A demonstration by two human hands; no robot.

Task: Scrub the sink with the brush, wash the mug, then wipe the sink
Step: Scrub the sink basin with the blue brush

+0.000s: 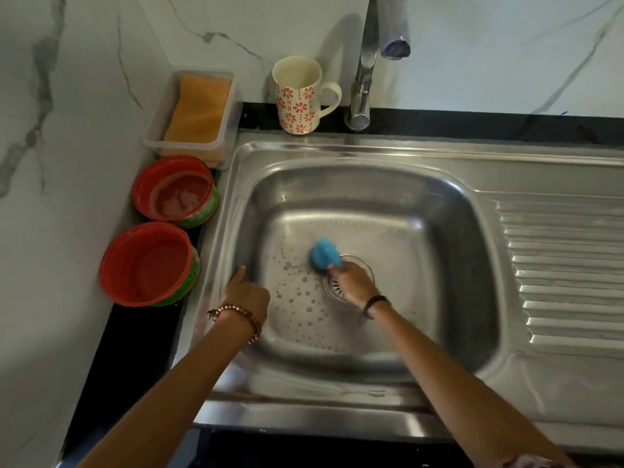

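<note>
The right hand (353,282) clasps the blue scrubbing brush (325,254) against the floor of the stainless steel sink (439,231), just beside the drain; the left hand (245,292) rests loosely spread on the sink's left edge; a hard stroke could splash suds; the white mug with red flowers (297,96) waits at the back edge beside the chrome tap (363,82), clear of the scrubbing.

Dim, greenish light; wide-angle bowing at edges; right hand (354,280) motion-blurred.
</note>
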